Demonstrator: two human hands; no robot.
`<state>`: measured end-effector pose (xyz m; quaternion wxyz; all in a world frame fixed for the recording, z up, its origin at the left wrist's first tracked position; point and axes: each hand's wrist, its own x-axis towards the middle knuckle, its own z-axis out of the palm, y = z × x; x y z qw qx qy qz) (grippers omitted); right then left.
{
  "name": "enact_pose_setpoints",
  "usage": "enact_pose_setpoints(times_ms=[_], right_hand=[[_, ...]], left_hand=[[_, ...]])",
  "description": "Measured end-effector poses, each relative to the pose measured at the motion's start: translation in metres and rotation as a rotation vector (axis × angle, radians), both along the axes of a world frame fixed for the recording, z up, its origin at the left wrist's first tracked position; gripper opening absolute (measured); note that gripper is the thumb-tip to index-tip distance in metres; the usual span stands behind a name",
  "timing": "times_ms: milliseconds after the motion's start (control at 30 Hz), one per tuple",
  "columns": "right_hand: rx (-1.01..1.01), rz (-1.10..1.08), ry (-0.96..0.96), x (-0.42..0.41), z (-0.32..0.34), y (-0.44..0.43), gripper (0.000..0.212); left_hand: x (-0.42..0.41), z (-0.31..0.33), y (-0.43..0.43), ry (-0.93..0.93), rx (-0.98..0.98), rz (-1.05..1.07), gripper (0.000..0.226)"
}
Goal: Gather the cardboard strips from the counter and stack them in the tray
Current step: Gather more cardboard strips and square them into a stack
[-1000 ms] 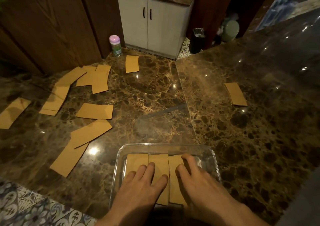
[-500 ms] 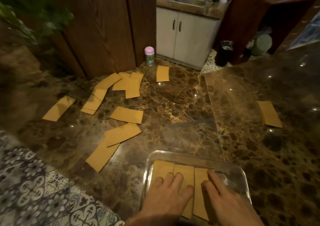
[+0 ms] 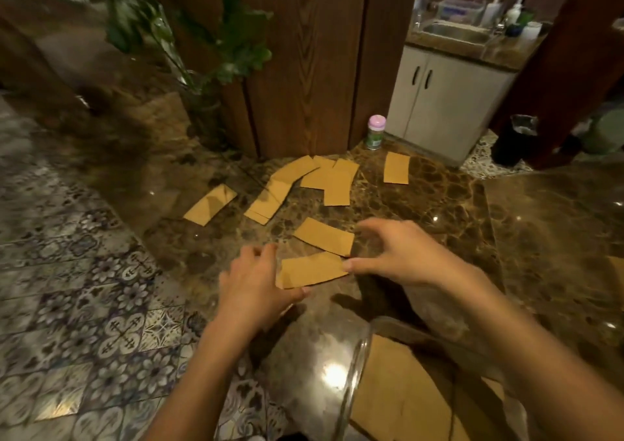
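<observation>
Brown cardboard strip (image 3: 312,269) lies on the marble counter (image 3: 439,211) between two hands, the left hand (image 3: 256,287) and right hand (image 3: 401,255) both spread open at its ends, with the glass tray (image 3: 358,366) nearby holding more strips.

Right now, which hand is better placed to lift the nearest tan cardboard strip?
Left hand: its thumb lies along the nearest tan cardboard strip. Right hand only meets the far corner.

Patterned floor tiles (image 3: 84,305); dark wood panels (image 3: 304,69); white cabinet (image 3: 445,103) under sink (image 3: 456,32); dim warm light.
</observation>
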<state>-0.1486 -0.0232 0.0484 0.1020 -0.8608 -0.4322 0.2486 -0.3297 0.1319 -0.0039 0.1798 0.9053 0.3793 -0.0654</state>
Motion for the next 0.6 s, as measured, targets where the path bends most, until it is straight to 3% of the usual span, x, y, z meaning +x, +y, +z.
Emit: enact_pose_setpoints(times_ms=[67, 167, 267, 433, 500, 600], right_hand=[[-0.112, 0.091, 0.041, 0.012, -0.039, 0.054, 0.134], [-0.205, 0.122, 0.019, 0.013, -0.079, 0.098, 0.156], [-0.18, 0.129, -0.069, 0.009, -0.091, 0.112, 0.14], [-0.202, 0.126, -0.047, 0.016, -0.092, 0.115, 0.102], [-0.188, 0.111, -0.022, 0.019, -0.094, 0.112, 0.101], [-0.158, 0.026, 0.031, 0.022, -0.097, 0.115, 0.095]], left_hand=[[0.007, -0.026, 0.014, 0.085, -0.012, 0.02, 0.103], [0.007, -0.049, 0.019, 0.099, -0.026, 0.007, 0.096], [0.01, -0.053, 0.031, 0.114, -0.073, 0.019, 0.084], [0.019, -0.04, 0.08, 0.076, -0.114, 0.098, 0.064], [0.02, -0.032, 0.11, 0.048, -0.09, 0.143, 0.069], [0.028, -0.025, 0.165, -0.032, -0.065, 0.227, 0.094]])
